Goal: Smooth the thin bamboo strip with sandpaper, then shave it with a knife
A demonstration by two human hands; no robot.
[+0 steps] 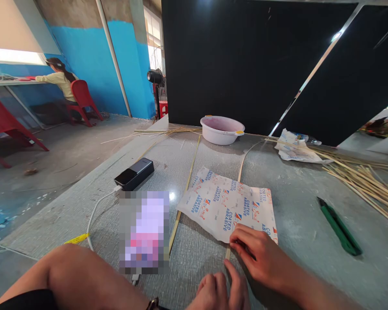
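Note:
My right hand (pixel 258 252) is closed on the near edge of a sheet of sandpaper (pixel 226 202), its printed white back facing up. A thin bamboo strip (pixel 228 252) passes beneath the sheet. Its near end reaches the index finger of my left hand (pixel 221 292), whose other fingers are curled; the left thumb is hidden. Beyond the sheet the strip bends away toward the back (pixel 242 161). Another bamboo strip (pixel 194 159) runs lengthwise under the sheet's left side. To the right of my right hand lies a green utility knife (pixel 340 228).
A bare knee (pixel 74 271) is at lower left. A blurred-out phone (pixel 145 232) and a black power bank (pixel 134 174) with a white cable lie left. Behind stands a white basin (pixel 222 131). Bamboo strips (pixel 362 181) are heaped right. A person sits at far left near red chairs (pixel 82 97).

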